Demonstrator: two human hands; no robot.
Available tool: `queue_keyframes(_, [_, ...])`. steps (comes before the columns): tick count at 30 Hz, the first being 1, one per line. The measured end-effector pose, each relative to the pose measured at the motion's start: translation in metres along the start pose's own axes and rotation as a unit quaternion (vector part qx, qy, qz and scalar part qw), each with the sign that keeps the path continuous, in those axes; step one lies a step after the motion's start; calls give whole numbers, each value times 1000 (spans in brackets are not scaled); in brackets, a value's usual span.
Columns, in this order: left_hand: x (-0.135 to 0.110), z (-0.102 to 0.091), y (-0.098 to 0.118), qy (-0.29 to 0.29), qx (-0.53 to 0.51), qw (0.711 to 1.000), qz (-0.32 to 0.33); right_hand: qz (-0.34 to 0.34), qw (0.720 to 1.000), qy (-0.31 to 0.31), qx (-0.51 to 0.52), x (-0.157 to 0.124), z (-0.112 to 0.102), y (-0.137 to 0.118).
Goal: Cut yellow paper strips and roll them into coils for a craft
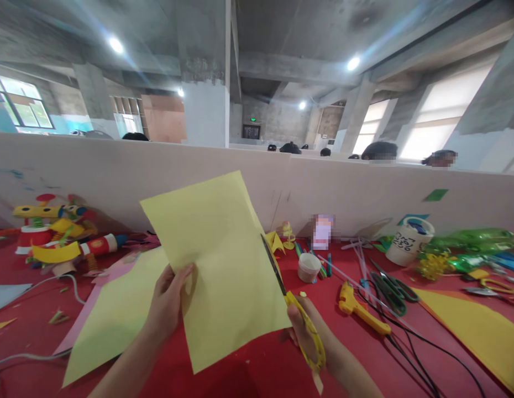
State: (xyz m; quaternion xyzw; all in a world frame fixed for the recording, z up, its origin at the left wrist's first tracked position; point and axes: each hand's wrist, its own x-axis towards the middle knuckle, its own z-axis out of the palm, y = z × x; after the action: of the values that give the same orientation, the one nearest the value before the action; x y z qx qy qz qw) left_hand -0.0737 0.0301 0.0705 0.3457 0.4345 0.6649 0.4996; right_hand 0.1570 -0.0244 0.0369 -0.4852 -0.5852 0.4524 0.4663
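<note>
My left hand (169,290) grips a pale yellow sheet of paper (218,265) by its left edge, thumb on the front. The sheet is raised off the red table and tilted. In my right hand (300,326) is a pair of scissors (309,337) with yellow handles. Their dark blades point up and away, lying along the sheet's right edge; whether they are cutting into the paper I cannot tell. My right fingers are partly hidden behind the handles and the sheet's lower right corner.
More yellow sheets (120,315) lie at left near paper toys (41,221) and a white cable (77,287). At right are a yellow glue gun (360,312), green-handled scissors (392,290), a small white cup (309,267), a white bucket (408,243) and orange-yellow sheets (476,331). A white partition (95,171) stands behind.
</note>
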Motion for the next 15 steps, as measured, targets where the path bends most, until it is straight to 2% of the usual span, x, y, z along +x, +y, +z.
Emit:
queue_keyframes(2, [1, -1, 1, -7, -5, 1000, -11, -6, 999, -29, -17, 0, -3, -2])
queue_keyframes(6, [1, -1, 5, -25, 22, 999, -43, -29, 999, -26, -28, -1, -5, -3])
queue_keyframes(12, [3, -2, 8, -19, 39, 998, -45, -45, 994, -59, -80, -4, -10, -9])
queue_keyframes(15, [4, -3, 6, -29, 39, 998, -45, -85, 989, -54, -111, -5, -12, -10])
